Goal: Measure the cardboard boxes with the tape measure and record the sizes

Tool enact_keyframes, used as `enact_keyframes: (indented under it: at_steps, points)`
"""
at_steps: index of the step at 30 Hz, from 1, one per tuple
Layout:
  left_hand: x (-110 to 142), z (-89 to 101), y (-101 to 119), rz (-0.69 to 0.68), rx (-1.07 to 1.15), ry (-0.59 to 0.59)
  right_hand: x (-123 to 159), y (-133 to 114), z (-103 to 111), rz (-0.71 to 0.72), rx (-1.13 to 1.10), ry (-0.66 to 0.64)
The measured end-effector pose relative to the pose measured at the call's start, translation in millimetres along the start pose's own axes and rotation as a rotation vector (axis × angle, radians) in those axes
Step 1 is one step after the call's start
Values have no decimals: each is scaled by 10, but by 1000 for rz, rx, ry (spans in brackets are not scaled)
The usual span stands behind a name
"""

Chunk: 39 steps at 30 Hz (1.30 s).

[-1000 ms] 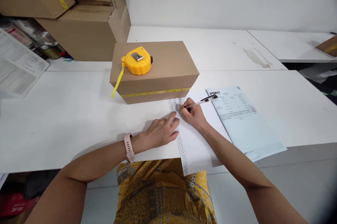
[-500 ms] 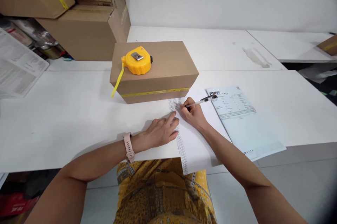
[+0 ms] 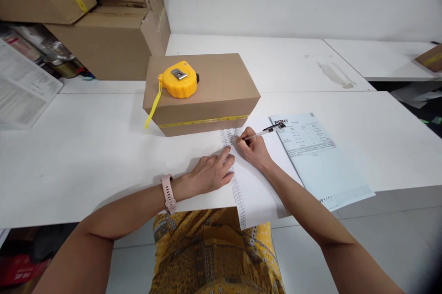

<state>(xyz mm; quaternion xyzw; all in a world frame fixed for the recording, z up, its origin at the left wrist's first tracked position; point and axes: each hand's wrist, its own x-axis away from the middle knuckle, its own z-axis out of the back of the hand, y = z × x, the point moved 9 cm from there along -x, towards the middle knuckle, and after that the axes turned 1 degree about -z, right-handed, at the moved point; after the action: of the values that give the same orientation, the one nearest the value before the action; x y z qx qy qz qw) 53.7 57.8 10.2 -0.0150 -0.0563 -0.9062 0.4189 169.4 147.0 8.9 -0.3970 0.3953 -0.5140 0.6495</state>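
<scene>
My right hand (image 3: 253, 149) is closed round a clear pen (image 3: 264, 132) with a black cap, its tip on a white sheet (image 3: 253, 188) with a column of small print. My left hand (image 3: 212, 172) lies flat with fingers apart on the sheet's left edge, a pink watch on its wrist. Just beyond the hands stands a brown cardboard box (image 3: 214, 87) with yellow tape, and a yellow tape measure (image 3: 178, 81) rests on top of it, its strap hanging over the left front corner.
A pale blue printed form (image 3: 319, 158) lies to the right of the sheet on the white table (image 3: 79, 156). Stacked cardboard boxes (image 3: 113, 41) fill the back left. More printed papers (image 3: 24, 87) lie at the far left. Another white table (image 3: 380, 57) stands at the right.
</scene>
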Motion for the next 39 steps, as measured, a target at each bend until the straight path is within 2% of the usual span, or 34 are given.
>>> enact_keyframes:
  at_steps: [39]
  points:
    - [-6, 13, 1, 7, 26, -18, 0, -29, 55, -6, 30, 25]
